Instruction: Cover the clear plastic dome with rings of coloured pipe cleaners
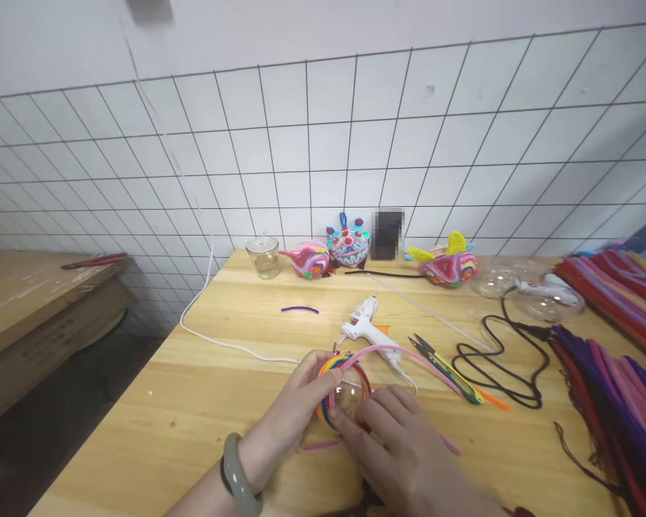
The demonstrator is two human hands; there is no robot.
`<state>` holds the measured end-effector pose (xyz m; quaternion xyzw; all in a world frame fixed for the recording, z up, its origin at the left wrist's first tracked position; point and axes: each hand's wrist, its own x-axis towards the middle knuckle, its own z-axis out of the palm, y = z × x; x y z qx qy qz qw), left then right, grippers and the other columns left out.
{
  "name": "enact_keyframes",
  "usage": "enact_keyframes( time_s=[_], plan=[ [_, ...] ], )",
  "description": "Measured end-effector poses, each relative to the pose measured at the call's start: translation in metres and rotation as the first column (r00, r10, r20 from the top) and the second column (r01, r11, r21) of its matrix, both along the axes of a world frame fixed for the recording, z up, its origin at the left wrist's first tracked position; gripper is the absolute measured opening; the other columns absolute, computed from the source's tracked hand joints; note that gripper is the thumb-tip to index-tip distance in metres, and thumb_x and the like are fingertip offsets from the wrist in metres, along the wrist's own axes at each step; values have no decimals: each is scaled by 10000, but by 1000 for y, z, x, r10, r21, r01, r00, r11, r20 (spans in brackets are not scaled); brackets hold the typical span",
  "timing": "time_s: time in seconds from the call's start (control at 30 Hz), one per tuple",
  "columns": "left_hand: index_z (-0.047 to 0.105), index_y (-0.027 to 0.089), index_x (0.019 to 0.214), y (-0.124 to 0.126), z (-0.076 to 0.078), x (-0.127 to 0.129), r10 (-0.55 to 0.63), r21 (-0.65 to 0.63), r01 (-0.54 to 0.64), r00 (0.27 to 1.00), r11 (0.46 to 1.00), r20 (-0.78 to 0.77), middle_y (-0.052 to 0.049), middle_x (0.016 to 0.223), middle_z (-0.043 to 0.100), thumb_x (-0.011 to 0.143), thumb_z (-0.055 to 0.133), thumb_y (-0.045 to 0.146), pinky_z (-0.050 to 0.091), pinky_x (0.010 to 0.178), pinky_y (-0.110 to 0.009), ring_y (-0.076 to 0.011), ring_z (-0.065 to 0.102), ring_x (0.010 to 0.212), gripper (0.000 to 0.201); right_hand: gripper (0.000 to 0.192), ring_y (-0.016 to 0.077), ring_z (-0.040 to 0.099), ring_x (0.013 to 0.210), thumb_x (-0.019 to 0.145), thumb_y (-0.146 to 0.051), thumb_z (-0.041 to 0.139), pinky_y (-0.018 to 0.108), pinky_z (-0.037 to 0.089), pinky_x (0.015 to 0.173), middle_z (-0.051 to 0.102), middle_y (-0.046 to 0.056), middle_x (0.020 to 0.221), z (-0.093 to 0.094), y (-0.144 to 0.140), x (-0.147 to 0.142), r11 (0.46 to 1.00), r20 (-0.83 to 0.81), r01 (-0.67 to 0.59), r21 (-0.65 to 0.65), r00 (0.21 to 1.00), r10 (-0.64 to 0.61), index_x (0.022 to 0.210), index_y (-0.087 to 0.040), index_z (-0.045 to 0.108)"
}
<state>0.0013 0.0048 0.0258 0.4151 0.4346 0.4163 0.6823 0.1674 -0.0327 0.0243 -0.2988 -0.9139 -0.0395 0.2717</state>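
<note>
A clear plastic ball (349,393) with rows of rainbow pipe cleaners (324,411) around its left side sits between my hands, low over the table. My left hand (300,397) grips it from the left, thumb on the coloured rows. From the right, my right hand (395,438) holds it with curled fingers, its index fingertip pressed on the rows. A pink pipe cleaner (380,349) leaves the ball near my left thumb and arcs to the right. Other pink lengths (323,446) show below my hands. My right palm hides part of the ball.
Just beyond lies a white glue gun (367,327), with green-handled scissors (446,368) and a black cable (495,359) to its right. Finished pipe-cleaner figures (349,244) and a lidded glass cup (263,257) line the wall. Pipe-cleaner bundles (619,402) cover the right side.
</note>
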Motion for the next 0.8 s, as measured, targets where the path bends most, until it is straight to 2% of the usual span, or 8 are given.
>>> enact_keyframes(
  time_s=[0.17, 0.43, 0.8],
  plan=[
    [640, 176, 915, 0, 2, 0, 2, -16, -1, 1000, 1000, 29, -39, 898, 649, 736, 700, 348, 404, 791, -309, -191, 549, 853, 256, 373, 223, 561, 769, 1016, -219, 292, 367, 420, 665, 668, 110, 896, -3, 0, 1, 1000, 8, -5, -4, 1000, 5, 1252, -113, 560],
    [641, 177, 906, 0, 5, 1, -10, -23, 11, 999, 1000, 45, -32, 863, 655, 726, 712, 364, 397, 704, -284, -182, 567, 804, 269, 380, 236, 586, 829, 1017, -202, 283, 377, 471, 694, 693, 132, 917, -2, 3, 0, 998, 8, -7, 65, 1000, 7, 1242, -110, 575],
    [644, 171, 909, 0, 4, 0, -6, -26, 7, 1000, 1000, 29, -27, 847, 657, 709, 732, 379, 404, 679, -279, -170, 563, 760, 302, 354, 229, 593, 813, 1010, -182, 313, 367, 491, 684, 692, 127, 892, -3, 2, -1, 998, -17, -6, 58, 1000, 7, 1220, -105, 587]
  ],
)
